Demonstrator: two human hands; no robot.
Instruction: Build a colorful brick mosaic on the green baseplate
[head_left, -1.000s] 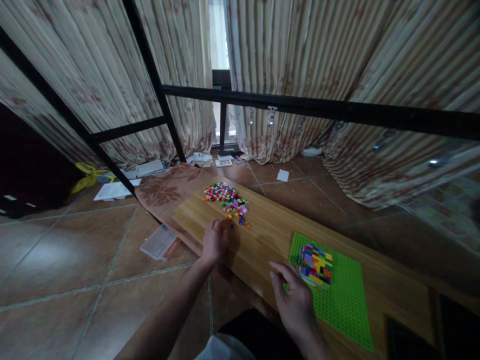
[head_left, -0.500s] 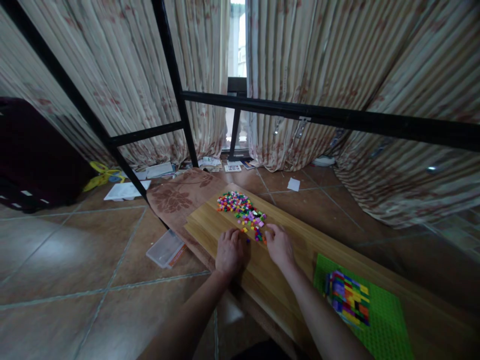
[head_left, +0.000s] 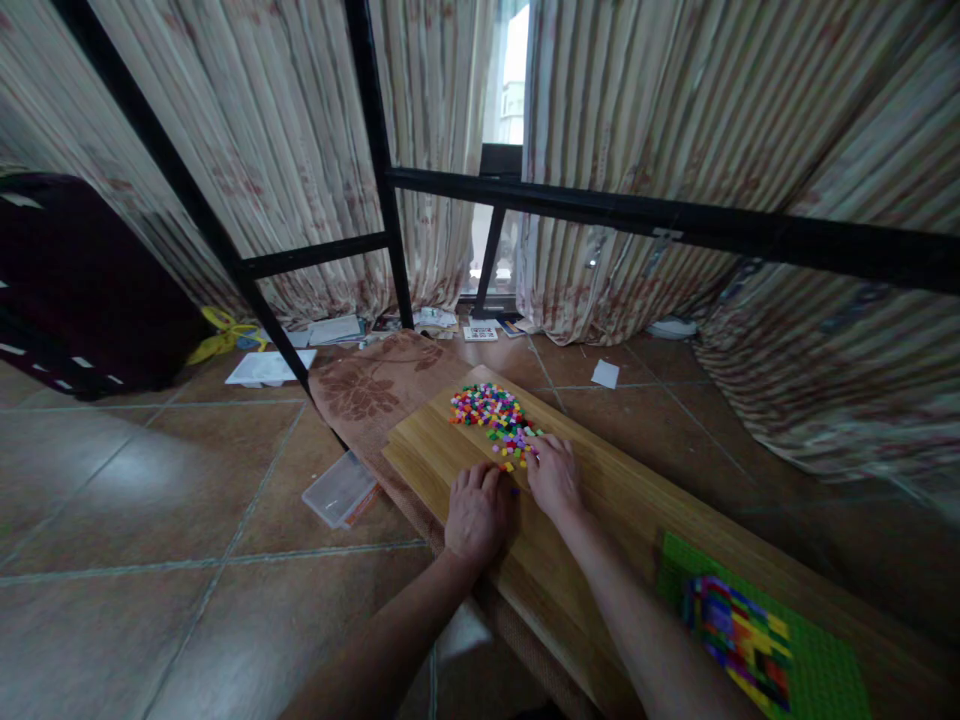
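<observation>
A heap of tiny colourful building bricks [head_left: 489, 402] lies on a wooden board, with a looser trail of them spreading towards me. My right hand [head_left: 553, 478] is at the right edge of that trail, its fingertips bent down among the bricks. What its closed fingers hold is too small to tell. My left hand [head_left: 475, 515] rests on the board just left of a few stray bricks, fingers curled together and their tips hidden. To the right of my right forearm, a block of multicoloured bricks [head_left: 739, 640] sits on a green studded baseplate [head_left: 825, 660], blurred.
The wooden board [head_left: 427, 450] lies on a brown patterned cloth [head_left: 360, 385]. On the tiled floor are a clear plastic box [head_left: 339, 490], a white tray [head_left: 270, 367] and a dark suitcase [head_left: 82, 290]. A black metal frame [head_left: 600, 207] crosses before the curtains.
The view has shifted a little, so most things sit further right. My right hand has moved forward and in over the loose bricks; my left hand stays near the same stray bricks.
</observation>
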